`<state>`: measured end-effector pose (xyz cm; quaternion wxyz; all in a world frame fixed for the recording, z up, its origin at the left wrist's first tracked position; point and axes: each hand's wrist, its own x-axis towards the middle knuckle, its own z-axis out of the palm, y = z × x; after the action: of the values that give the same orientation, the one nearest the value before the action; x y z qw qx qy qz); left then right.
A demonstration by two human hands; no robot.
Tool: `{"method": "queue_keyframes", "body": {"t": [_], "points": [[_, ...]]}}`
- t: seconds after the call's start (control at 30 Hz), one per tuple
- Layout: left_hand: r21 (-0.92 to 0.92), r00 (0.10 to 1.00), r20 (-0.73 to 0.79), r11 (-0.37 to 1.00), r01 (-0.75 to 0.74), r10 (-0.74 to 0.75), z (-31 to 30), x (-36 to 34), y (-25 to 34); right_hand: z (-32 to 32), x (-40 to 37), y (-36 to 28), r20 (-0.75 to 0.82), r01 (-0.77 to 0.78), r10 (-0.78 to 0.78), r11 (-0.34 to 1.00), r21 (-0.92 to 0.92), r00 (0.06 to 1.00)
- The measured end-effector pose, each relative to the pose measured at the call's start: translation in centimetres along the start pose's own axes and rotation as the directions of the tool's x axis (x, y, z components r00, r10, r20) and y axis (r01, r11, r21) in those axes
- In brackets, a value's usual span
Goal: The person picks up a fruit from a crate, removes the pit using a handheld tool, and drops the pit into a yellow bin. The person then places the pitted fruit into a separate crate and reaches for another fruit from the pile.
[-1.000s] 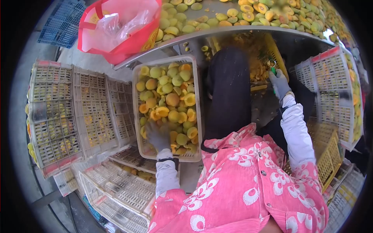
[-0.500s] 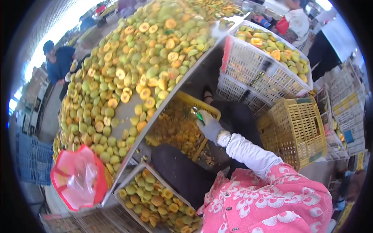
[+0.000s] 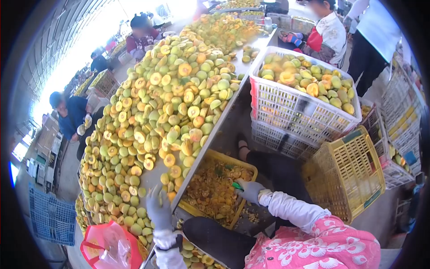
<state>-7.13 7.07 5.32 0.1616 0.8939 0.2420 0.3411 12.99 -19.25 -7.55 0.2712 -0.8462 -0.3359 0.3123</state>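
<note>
My left hand [image 3: 160,208], in a grey glove, is at the table's edge beside the heap of halved yellow-green stone fruit [image 3: 148,121]. Its fingers point up and apart, and I see nothing held in them. Over the yellow crate [image 3: 251,169] of pits and scraps, my right hand [image 3: 251,191], also gloved, is closed around a small green-handled tool [image 3: 237,186]. The tool's metal end cannot be made out now. Below my left forearm, a crate of fruit [image 3: 190,255] is partly hidden.
A white crate [image 3: 286,96] heaped with fruit sits on another at the right. Near it a yellow crate [image 3: 342,175] lies tilted. A pink-red bag [image 3: 109,246] hangs at the table's near corner. Several people work around, including a person in blue [image 3: 71,116] at left.
My left hand has come into view at the table's edge. My right hand has lowered slightly, still with the tool. The view has tilted up, showing more people and the far table.
</note>
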Motion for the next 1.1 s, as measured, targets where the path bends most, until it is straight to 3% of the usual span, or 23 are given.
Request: {"method": "queue_keyframes", "body": {"t": [0.07,0.13,0.2,0.27,0.33,0.4,0.47,0.53,0.6,0.63,0.67,0.73,0.77,0.9,1.0,1.1], "points": [[-0.077,0.981,0.194,0.997,-0.015,0.03,4.6,6.4,0.8,0.6,0.5,1.4,-0.097,0.114,-0.114,0.993,0.001,0.989],[-0.014,0.968,0.246,0.999,-0.053,0.054,8.9,11.2,2.1,-0.3,0.2,0.8,-0.122,0.108,-0.099,0.992,0.07,0.988],[0.068,0.953,0.214,0.97,-0.232,0.213,13.0,15.1,2.3,-0.9,0.3,0.5,-0.096,0.128,-0.124,0.991,0.033,0.988],[0.118,0.936,0.284,0.962,-0.247,0.206,16.2,18.4,3.0,-1.2,0.8,0.3,-0.061,0.11,-0.108,0.994,0.023,0.992],[0.286,0.912,0.347,0.902,-0.324,0.218,18.8,20.7,3.8,-0.6,1.9,1.2,-0.011,0.093,-0.093,0.996,0.004,0.996],[0.323,0.897,0.42,0.9,-0.292,0.14,21.1,22.5,2.5,1.3,2.9,3.3,0.005,0.087,-0.087,0.996,-0.003,0.996],[0.508,0.812,0.558,0.844,-0.173,-0.17,22.2,23.1,2.0,2.0,3.7,4.9,0.026,0.098,-0.1,0.994,0.053,0.995],[0.46,0.797,0.576,0.878,-0.132,-0.182,22.0,23.0,1.0,2.2,4.1,5.3,0.066,0.065,-0.068,0.997,0.044,0.995],[0.312,0.753,0.615,0.949,0.037,-0.232,20.7,23.0,1.1,2.4,4.2,5.7,0.098,0.055,-0.06,0.997,0.06,0.993],[0.406,0.808,0.539,0.914,-0.004,-0.236,20.2,22.1,1.8,2.3,4.6,5.8,0.108,0.058,-0.065,0.996,0.061,0.992],[0.417,0.807,0.536,0.909,0.001,-0.247,20.2,21.5,0.9,2.3,4.6,5.6,0.118,0.066,-0.073,0.996,0.065,0.99],[0.353,0.872,0.462,0.935,-0.013,-0.162,20.6,20.3,-1.0,2.2,4.6,5.6,0.101,0.048,-0.055,0.996,0.07,0.993],[0.367,0.831,0.504,0.929,0.041,-0.236,19.6,20.5,0.2,2.3,4.4,5.6,0.103,0.052,-0.059,0.996,0.072,0.993],[0.536,0.733,0.568,0.844,0.015,-0.374,18.3,19.1,-1.7,2.1,4.3,5.9,0.091,0.061,-0.068,0.995,0.075,0.993],[0.459,0.743,0.565,0.885,0.077,-0.358,14.3,16.3,-3.5,2.0,4.8,6.0,0.116,0.054,-0.062,0.995,0.078,0.991],[0.59,0.734,0.544,0.807,0.012,-0.408,11.7,13.9,-6.5,2.9,5.0,6.5,0.098,0.079,-0.087,0.993,0.084,0.991]]}}
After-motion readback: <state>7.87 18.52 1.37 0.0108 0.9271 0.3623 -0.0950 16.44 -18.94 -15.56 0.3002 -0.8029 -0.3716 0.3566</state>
